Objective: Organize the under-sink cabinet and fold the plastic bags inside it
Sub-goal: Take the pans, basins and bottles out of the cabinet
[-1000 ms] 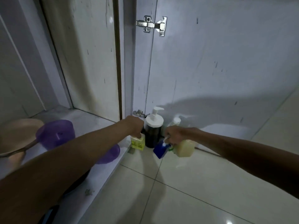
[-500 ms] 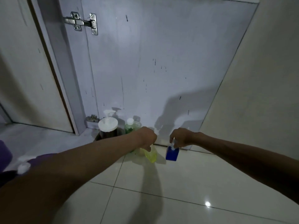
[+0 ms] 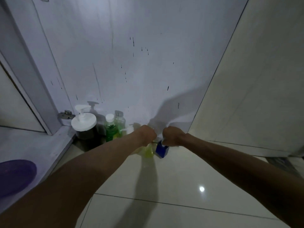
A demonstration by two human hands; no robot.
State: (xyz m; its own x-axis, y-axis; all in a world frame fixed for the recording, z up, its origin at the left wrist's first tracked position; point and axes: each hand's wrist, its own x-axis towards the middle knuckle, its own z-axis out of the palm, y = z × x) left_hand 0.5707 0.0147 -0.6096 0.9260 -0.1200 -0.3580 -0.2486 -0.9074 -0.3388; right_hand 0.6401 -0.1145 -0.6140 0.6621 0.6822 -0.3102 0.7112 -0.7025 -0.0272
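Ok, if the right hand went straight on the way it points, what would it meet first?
Most likely the white cabinet door: the right hand, gripping the blue bottle, points at its lower part, nothing visible between. Depth is unclear.

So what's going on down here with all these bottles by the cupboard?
A person is sorting bottles beside the open cabinet door. Their left hand grips a yellow bottle and their right hand grips a blue bottle, side by side low over the tiled floor. A dark pump bottle and a green bottle stand against the door. A purple bowl sits on the cabinet base at the left.
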